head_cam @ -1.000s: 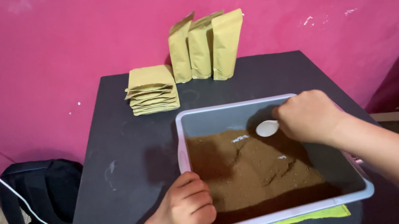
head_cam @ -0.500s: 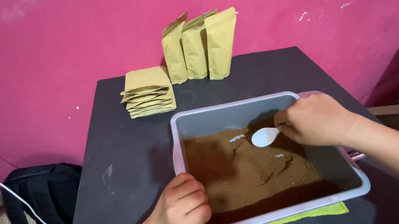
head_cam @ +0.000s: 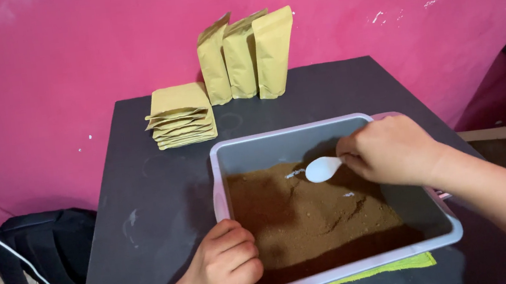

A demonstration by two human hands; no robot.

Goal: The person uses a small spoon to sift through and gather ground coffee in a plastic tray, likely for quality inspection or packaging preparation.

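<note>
The right hand (head_cam: 390, 150) holds a white spoon (head_cam: 323, 168), now lower, by the brown powder (head_cam: 312, 214). The left hand (head_cam: 227, 275) still grips the tub (head_cam: 278, 138).

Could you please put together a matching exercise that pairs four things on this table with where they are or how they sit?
Things:
1. white spoon
2. upright paper pouches
3. flat paper pouches
4. brown powder

Places or states:
A. stacked in a pile on the table's left side
B. held in the right hand over the tub
C. standing in a row against the pink wall
D. spread across the bottom of the tub

Pairs: 1-B, 2-C, 3-A, 4-D
</note>
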